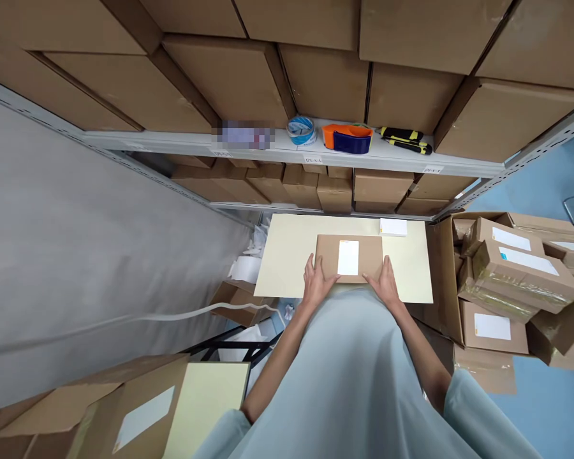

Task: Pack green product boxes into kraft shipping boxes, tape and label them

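A flat brown cardboard box (326,260) lies on the pale yellow table in front of me, close to my body. A white label (348,257) is stuck on its top face. My left hand (317,284) grips the box at its near left corner, thumb along the near edge and fingers by the left side. At the near right corner, my right hand (385,284) holds it in the same way, fingers pointing away from me. Behind the box, a stack of white labels (393,227) sits near the table's far edge.
A metal shelf (287,150) full of cartons rises behind the table (287,255). On its ledge are a blue tape roll (301,130), an orange tape dispenser (348,138) and yellow-black cutters (405,140). A large carton (442,280) of labelled boxes stands right; a white cable (182,313) hangs left.
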A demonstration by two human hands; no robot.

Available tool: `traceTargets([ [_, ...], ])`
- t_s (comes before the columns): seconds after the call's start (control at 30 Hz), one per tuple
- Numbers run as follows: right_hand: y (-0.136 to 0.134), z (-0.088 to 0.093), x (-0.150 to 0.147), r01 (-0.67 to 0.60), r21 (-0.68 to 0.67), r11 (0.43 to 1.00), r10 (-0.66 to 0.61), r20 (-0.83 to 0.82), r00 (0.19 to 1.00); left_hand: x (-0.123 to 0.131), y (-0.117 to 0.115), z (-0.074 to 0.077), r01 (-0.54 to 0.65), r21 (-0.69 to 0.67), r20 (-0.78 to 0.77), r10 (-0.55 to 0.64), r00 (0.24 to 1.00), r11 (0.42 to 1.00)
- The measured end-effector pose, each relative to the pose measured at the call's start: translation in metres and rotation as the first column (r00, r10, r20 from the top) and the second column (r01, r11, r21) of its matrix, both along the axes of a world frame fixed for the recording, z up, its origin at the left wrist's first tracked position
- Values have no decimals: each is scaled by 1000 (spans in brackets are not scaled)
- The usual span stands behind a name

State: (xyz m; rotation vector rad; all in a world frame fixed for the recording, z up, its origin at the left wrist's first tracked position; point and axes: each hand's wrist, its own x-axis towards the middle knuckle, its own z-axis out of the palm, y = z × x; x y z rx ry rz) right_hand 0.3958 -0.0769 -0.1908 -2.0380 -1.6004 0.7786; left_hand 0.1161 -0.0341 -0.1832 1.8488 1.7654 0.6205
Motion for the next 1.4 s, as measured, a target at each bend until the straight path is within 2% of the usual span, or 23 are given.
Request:
traceTargets([
  [0.1,2,-9,-4,-2,-120,993,-15,-147,989,-18,-5,-15,-73,-31,98,76,992,997],
  [0.23,25,-13,-23,-61,-121,991,40,-172,984,-41,0,-29,-143,0,109,142,984,990],
  [0.37,62,-17,-48,-124,-94,988,108,-155,982,-56,23,-32,-228,6,69,227,972,974],
  [0.43,81,-18,-60,-135,-62,989,126,-129,984,-61,38,-26,-267,-26,31,268,963,963],
  [0.53,102,-18,-74,-148,-51,988,142,-107,984,-66,59,-9,-323,-94,-49,319,946,942],
  [0.67,115,-15,-82,-177,-77,981,172,-68,983,-66,78,17,-365,-158,-124,348,929,918],
  [0.77,124,-5,-80,-181,-29,983,182,16,983,-59,87,33,-326,-87,-95,318,943,941],
  [0.83,138,11,-76,-198,55,979,194,72,978,-53,96,44,-277,6,-44,277,960,961],
  [0.9,161,38,-71,-221,180,958,199,134,971,-45,107,57,-250,78,3,251,968,965],
  [1.07,250,136,-59,-270,480,835,125,313,942,-16,150,105,-234,222,98,217,971,946],
  [1.13,289,176,-57,-297,552,779,92,368,925,-2,170,130,-230,299,136,197,971,926],
  [1.2,324,209,-58,-320,582,748,67,413,908,12,190,156,-223,349,150,181,972,910],
  [1.23,338,222,-59,-329,575,749,61,434,899,19,199,168,-217,368,152,172,973,904],
  [1.3,361,238,-61,-336,509,792,60,483,874,29,214,190,-196,405,159,142,977,893],
  [1.4,378,244,-65,-329,361,873,77,563,823,37,223,211,-174,450,180,102,978,876],
])
